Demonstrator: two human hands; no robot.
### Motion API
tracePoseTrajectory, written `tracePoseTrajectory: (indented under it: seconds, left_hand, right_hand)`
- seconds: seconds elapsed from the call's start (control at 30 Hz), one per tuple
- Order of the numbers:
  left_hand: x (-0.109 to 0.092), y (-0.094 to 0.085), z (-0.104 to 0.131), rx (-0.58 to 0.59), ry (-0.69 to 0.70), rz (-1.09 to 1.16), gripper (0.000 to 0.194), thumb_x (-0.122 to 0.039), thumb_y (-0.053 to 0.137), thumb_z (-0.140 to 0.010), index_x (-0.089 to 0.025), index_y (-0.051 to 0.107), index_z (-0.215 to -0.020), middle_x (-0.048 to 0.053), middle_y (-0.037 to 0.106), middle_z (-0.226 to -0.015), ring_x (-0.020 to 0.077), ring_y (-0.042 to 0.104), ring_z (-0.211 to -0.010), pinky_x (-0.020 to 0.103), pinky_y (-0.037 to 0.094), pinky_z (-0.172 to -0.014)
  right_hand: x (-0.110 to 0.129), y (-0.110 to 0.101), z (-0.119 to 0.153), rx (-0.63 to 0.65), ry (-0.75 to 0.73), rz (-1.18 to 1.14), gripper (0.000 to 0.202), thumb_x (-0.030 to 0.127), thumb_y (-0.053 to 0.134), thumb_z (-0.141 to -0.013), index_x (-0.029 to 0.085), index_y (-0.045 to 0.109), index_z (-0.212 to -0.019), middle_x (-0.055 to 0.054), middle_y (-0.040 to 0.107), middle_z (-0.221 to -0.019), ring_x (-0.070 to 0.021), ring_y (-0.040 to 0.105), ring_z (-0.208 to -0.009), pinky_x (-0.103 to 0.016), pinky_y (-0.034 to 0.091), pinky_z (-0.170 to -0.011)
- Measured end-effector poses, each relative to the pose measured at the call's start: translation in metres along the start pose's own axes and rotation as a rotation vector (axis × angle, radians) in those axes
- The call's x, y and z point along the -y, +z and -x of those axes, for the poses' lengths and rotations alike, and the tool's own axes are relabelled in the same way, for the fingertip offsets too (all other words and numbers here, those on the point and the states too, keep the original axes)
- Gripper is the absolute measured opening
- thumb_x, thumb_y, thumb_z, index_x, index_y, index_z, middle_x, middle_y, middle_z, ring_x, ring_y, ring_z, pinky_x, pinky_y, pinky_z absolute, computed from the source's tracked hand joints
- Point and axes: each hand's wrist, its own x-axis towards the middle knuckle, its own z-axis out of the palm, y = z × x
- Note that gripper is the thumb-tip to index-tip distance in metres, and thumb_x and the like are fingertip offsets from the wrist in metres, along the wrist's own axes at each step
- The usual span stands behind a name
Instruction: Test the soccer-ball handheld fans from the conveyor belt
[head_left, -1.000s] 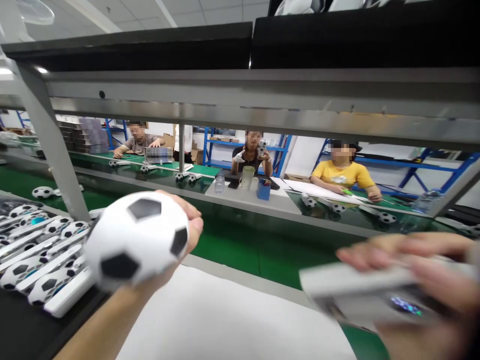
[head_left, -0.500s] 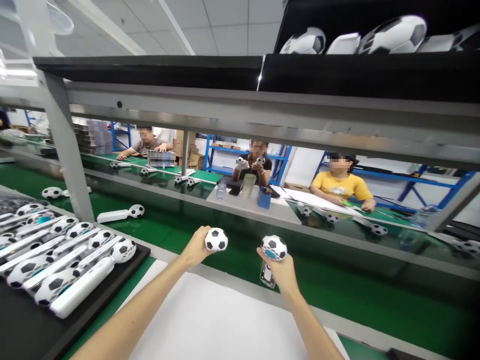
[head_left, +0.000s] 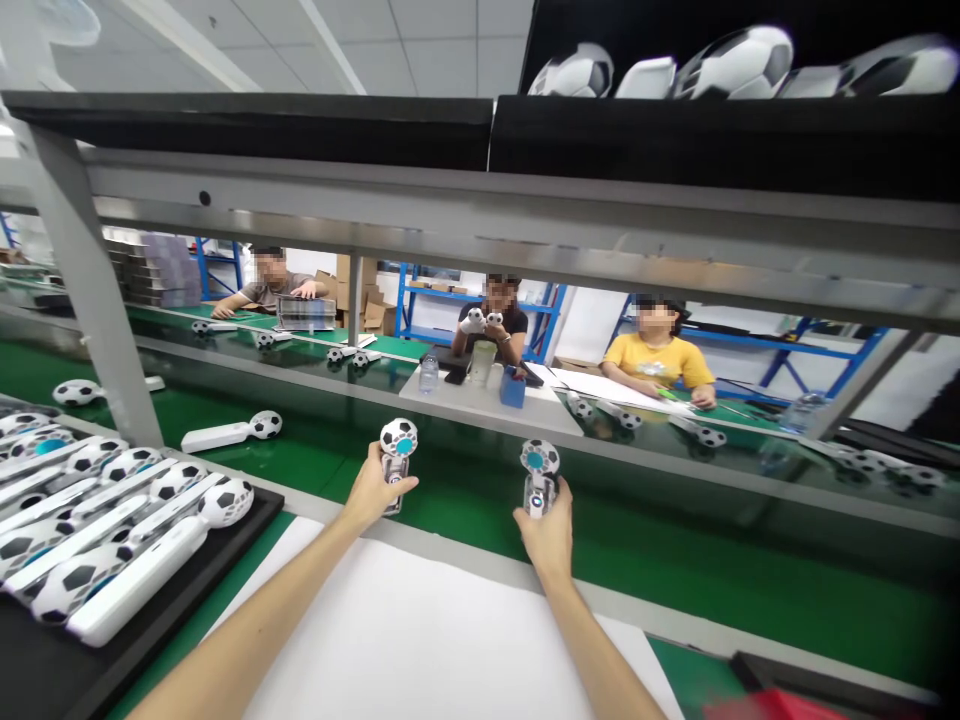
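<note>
My left hand (head_left: 367, 492) is closed around the handle of a white handheld fan (head_left: 398, 438) with a soccer-ball head. The thumb lies across the handle's front. My right hand (head_left: 550, 532) grips a matching soccer-ball fan (head_left: 540, 457) by its handle. Both fans stand roughly upright, apart from each other, above the green belt. Each shows a turquoise disc in the middle of its head and a small panel on the handle. My fingers hide part of both handles.
Several more fans lie on a black tray (head_left: 247, 530) at left. A white sheet (head_left: 420, 630) covers the bench before me. Beyond, one fan (head_left: 232, 432) lies on the green belt (head_left: 675, 560). A grey shelf beam (head_left: 420, 205) crosses overhead. Co-workers sit across the line.
Both fans have turned in my hands, so their turquoise discs and handle panels now face me. The left fan has risen and shifted left. The whole view has shifted slightly.
</note>
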Motion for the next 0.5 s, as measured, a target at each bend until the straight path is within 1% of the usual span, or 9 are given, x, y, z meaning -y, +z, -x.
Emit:
tracePoseTrajectory:
  seconds: [0.1, 0.2, 0.33, 0.5]
  left_hand:
    - [0.013, 0.004, 0.002, -0.034, 0.034, -0.144, 0.068, -0.038, 0.075, -0.072, -0.015, 0.045, -0.128, 0.013, 0.057, -0.123, 0.0315, 0.051, -0.117, 0.044, 0.042, -0.097]
    - [0.023, 0.007, 0.0, -0.028, 0.059, -0.262, 0.052, -0.04, 0.07, -0.079, -0.015, 0.053, -0.121, 0.012, 0.056, -0.123, 0.0297, 0.05, -0.119, 0.048, 0.04, -0.099]
    - [0.031, 0.009, -0.004, -0.003, 0.061, -0.373, 0.037, -0.044, 0.063, -0.087, -0.015, 0.061, -0.11, 0.011, 0.055, -0.127, 0.0296, 0.047, -0.123, 0.052, 0.039, -0.103]
    - [0.031, 0.014, 0.0, 0.005, 0.081, -0.427, 0.033, -0.043, 0.059, -0.091, -0.015, 0.064, -0.107, 0.011, 0.055, -0.131, 0.0295, 0.045, -0.129, 0.053, 0.037, -0.106]
  right_hand:
    - [-0.007, 0.004, -0.002, 0.037, -0.006, 0.116, 0.063, 0.035, 0.064, -0.091, 0.02, 0.035, -0.146, -0.014, 0.054, -0.132, -0.0258, 0.063, -0.101, -0.044, 0.054, -0.084]
    - [-0.012, 0.006, -0.004, 0.035, -0.065, 0.209, 0.054, 0.035, 0.064, -0.092, 0.019, 0.044, -0.14, -0.013, 0.055, -0.13, -0.0264, 0.062, -0.104, -0.045, 0.053, -0.087]
    - [-0.015, 0.006, -0.006, -0.05, -0.24, 0.28, 0.044, 0.031, 0.064, -0.09, 0.015, 0.052, -0.13, -0.012, 0.057, -0.127, -0.0274, 0.057, -0.111, -0.049, 0.045, -0.097]
    - [-0.015, 0.005, -0.004, -0.152, -0.474, 0.276, 0.028, 0.021, 0.059, -0.087, 0.014, 0.062, -0.114, -0.01, 0.061, -0.12, -0.0269, 0.056, -0.111, -0.05, 0.039, -0.102]
